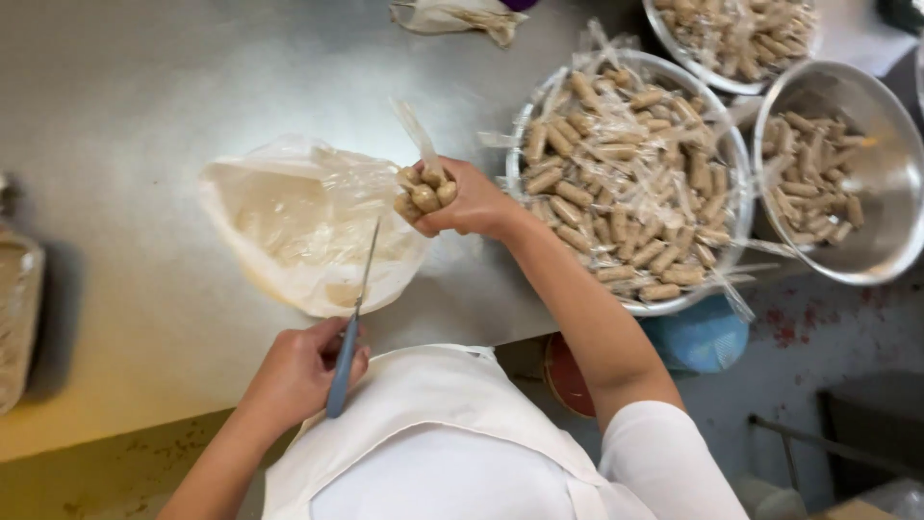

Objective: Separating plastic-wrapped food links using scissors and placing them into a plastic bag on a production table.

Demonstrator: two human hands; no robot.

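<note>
Just ahead of my left hand [306,371], the knife [352,323] I grip by its blue handle points its blade up toward my right hand [472,202]. That hand is clenched around a small bundle of wrapped rolls [423,193], plastic tail sticking up. Beneath the blade tip sits a crumpled clear bag [298,226] on the steel table [144,96]. Right of the bundle: a big bowl of wrapped rolls [630,178]. My call: hold the bundle steady over the bag, cut only the wrap, edge angled away from my fingers.
</note>
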